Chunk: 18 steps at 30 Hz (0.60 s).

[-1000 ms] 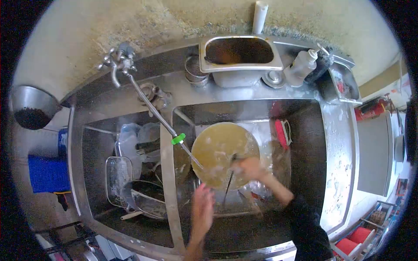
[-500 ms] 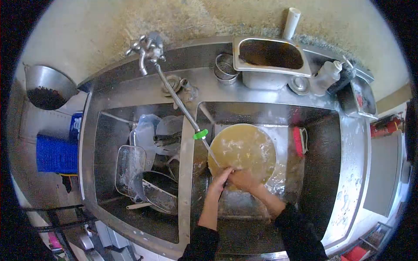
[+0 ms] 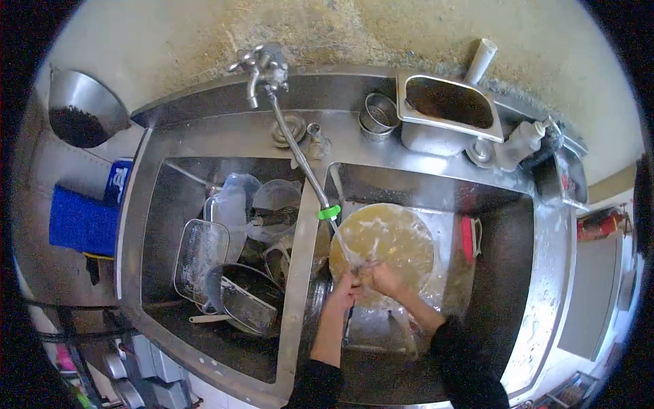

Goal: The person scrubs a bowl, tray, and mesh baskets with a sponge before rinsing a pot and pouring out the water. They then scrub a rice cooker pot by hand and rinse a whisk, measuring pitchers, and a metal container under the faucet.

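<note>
In the right sink basin, a round tub of cloudy yellowish water (image 3: 402, 235) stands under the thin stream from the hose tap (image 3: 298, 151). Over the tub's near left edge, my left hand (image 3: 345, 293) is closed on a slim utensil with a dark handle (image 3: 349, 319), which sticks out below the fist. My right hand (image 3: 381, 278) is closed right beside it, fingers bent at the utensil's upper end, where water splashes. What the right fingers hold is hidden by the hand and the spray.
The left basin holds a wire-mesh basket (image 3: 201, 259), a pan (image 3: 251, 300) and clear plastic containers (image 3: 231, 201). A red-backed brush (image 3: 467, 238) lies at the right basin's far right. On the back ledge are a deep steel pan (image 3: 443, 133), small metal cups (image 3: 379, 116) and a bottle (image 3: 523, 143).
The camera view has shifted and tilted slightly. Both hands have moved a little toward me, and the dark handle now shows below my left hand. Water splashes over the fingers.
</note>
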### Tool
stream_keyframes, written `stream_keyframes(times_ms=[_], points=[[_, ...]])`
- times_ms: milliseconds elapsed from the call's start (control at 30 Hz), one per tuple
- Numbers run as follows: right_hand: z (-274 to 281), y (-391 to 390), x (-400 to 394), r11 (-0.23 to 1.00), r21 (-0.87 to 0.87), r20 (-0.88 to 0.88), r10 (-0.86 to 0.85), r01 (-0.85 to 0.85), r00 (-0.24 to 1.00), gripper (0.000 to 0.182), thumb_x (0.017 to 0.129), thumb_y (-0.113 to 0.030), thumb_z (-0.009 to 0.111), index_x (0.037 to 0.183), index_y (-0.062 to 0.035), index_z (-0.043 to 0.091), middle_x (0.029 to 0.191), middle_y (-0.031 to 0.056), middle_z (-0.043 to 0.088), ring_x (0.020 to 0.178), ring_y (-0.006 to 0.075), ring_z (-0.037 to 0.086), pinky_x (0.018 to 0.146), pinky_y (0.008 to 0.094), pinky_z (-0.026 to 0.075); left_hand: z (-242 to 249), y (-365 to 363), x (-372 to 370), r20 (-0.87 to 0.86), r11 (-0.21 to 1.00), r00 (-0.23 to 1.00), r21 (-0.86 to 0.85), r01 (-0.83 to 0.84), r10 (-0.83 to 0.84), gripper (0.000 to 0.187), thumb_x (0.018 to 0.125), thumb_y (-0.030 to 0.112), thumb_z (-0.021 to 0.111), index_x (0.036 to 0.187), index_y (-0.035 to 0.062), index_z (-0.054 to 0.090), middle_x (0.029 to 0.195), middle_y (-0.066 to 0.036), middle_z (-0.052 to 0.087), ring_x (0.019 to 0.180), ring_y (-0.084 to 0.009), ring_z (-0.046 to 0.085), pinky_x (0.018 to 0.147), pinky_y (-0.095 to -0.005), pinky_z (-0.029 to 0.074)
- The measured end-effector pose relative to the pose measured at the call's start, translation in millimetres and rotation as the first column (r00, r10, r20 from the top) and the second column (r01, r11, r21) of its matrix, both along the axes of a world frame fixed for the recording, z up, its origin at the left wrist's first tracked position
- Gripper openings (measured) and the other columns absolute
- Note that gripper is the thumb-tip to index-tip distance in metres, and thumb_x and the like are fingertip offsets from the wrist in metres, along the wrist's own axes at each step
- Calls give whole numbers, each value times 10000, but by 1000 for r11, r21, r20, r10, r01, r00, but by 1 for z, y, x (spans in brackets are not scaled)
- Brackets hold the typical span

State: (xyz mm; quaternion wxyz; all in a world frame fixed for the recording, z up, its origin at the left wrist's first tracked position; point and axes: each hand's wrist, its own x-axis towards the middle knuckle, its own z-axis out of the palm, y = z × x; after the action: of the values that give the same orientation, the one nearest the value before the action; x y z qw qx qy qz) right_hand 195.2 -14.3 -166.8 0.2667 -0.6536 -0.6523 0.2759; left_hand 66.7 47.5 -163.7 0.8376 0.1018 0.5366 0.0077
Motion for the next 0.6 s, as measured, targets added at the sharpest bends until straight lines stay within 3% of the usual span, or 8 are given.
stream_keyframes(times_ms=[67, 167, 267, 300, 400, 433, 533, 600], points=[[2, 8, 2, 959, -285, 57, 12, 5, 998, 258, 618, -102, 635, 866, -69, 572, 917, 147, 573, 882, 320, 536, 795, 379, 431, -9, -6, 6, -72, 989, 996, 137, 65, -55, 442, 864, 512, 278, 867, 155, 539, 535, 40, 414, 354, -58, 297, 318, -191, 177], [15, -2, -12, 978, -192, -149, -110, 80, 983, 226, 638, -101, 616, 854, -66, 559, 914, 153, 573, 874, 329, 537, 759, 384, 436, -2, 2, 8, -67, 984, 996, 161, 76, -66, 345, 869, 428, 339, 921, 146, 531, 683, 23, 487, 487, -90, 422, 399, -213, 312], [12, 4, -26, 942, 108, -213, -291, 319, 933, 199, 663, -91, 587, 855, -61, 546, 888, 159, 568, 842, 337, 539, 713, 392, 437, -19, -8, 30, 129, 904, 913, 145, -403, 386, 252, 852, 367, 409, 845, 151, 539, 765, 9, 519, 642, -129, 489, 551, -268, 408], [28, 10, -33, 874, 43, -179, -471, 485, 864, 186, 665, -72, 571, 848, -54, 545, 872, 161, 568, 845, 346, 531, 723, 401, 427, 49, -7, 52, -49, 810, 852, 341, -477, 522, 184, 829, 319, 453, 799, 160, 540, 715, 4, 533, 674, -157, 508, 655, -303, 427], [42, 14, -46, 725, -111, -163, -688, 680, 707, 195, 689, -104, 572, 871, -46, 534, 875, 170, 558, 830, 361, 536, 728, 405, 424, -4, 9, 46, 81, 840, 927, 400, -366, 366, 183, 824, 302, 457, 786, 139, 532, 669, -4, 526, 653, -153, 504, 630, -294, 430], [51, 6, -47, 804, 144, -257, -532, 576, 807, 205, 731, -162, 565, 909, -68, 524, 894, 179, 547, 802, 369, 551, 697, 422, 440, 9, 15, 40, 132, 810, 911, 421, -408, 390, 204, 831, 280, 435, 818, 93, 516, 674, -18, 531, 645, -152, 504, 620, -282, 427], [69, -27, -57, 810, -139, 77, -565, 570, 822, 232, 775, -230, 529, 935, -64, 501, 913, 184, 536, 756, 376, 561, 653, 443, 457, -5, 32, 25, 345, 823, 765, -43, -566, 544, 168, 842, 242, 431, 792, 103, 512, 668, -15, 517, 598, -127, 510, 478, -244, 428], [80, -27, -41, 755, -366, 214, -501, 544, 839, 234, 759, -253, 531, 894, -62, 553, 891, 180, 573, 783, 347, 581, 646, 443, 474, -3, 29, 35, 317, 810, 774, 29, -586, 548, 205, 835, 248, 416, 856, 72, 520, 773, -62, 581, 702, -144, 541, 599, -239, 425]])
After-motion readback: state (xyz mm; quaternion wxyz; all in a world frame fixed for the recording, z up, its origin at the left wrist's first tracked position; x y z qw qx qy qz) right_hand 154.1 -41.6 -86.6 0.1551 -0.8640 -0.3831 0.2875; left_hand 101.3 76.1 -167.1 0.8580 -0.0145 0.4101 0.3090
